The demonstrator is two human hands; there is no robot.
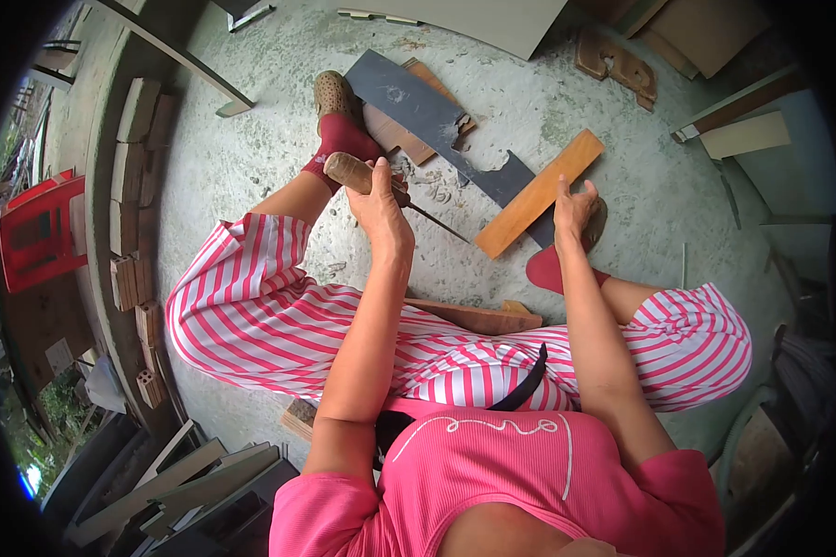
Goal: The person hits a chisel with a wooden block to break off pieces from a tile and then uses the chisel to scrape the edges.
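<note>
My left hand (pixel 383 212) is wrapped round a wooden-handled tool, its thumb pointing away from me. The tool's thick, worn handle (pixel 347 173) sticks out to the left, and its thin dark blade (pixel 439 224) slants down to the right. With my right hand (pixel 574 215) I grip an orange-brown wooden board (pixel 541 193) at its right edge, the thumb on its face and the other fingers curled and partly hidden. The board slants across a long dark grey board (pixel 409 97), which has a jagged broken notch. The blade's tip is left of the wooden board's lower end, apart from it.
Brown board pieces (pixel 395 133) and broken chips lie by my left shoe (pixel 333 97). A piece of wood (pixel 478 317) is on the floor before my lap. At left are stacked bricks (pixel 136 176) and a red plastic stool (pixel 42 223). Scrap panels (pixel 748 136) stand at right.
</note>
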